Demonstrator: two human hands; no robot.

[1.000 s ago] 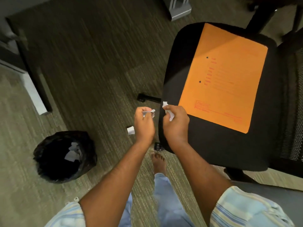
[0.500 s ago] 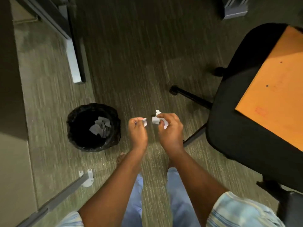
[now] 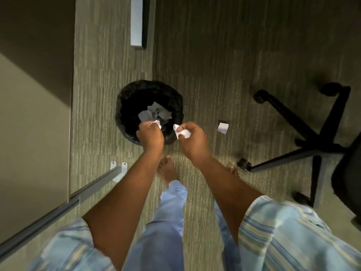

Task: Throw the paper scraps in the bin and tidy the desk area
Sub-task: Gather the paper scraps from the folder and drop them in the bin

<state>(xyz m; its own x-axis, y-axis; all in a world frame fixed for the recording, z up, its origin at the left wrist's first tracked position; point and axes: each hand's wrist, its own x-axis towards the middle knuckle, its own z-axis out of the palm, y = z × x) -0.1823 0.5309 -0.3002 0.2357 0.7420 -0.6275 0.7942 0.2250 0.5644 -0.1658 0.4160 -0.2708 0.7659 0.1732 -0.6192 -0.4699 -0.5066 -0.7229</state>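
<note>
A round bin with a black liner [image 3: 125, 98] stands on the carpet, with several white paper scraps [image 3: 156, 113] lying inside. My left hand [image 3: 150, 136] is over the bin's near rim, closed on a small white scrap [image 3: 157, 123]. My right hand [image 3: 192, 138] is just right of the bin, above the carpet, closed on a crumpled white scrap [image 3: 181, 132]. One more paper scrap [image 3: 223, 128] lies on the carpet to the right of my right hand.
A black office chair base [image 3: 304, 141] with castors spreads at the right, its seat at the frame edge. A desk surface [image 3: 29, 124] fills the left, with a grey desk leg [image 3: 93, 186] and a far foot [image 3: 136, 22]. My bare feet stand below the bin.
The view has swung left from the chair with the orange folder to the bin. Both hands, still holding scraps, have come over to the bin, the left one above its rim.
</note>
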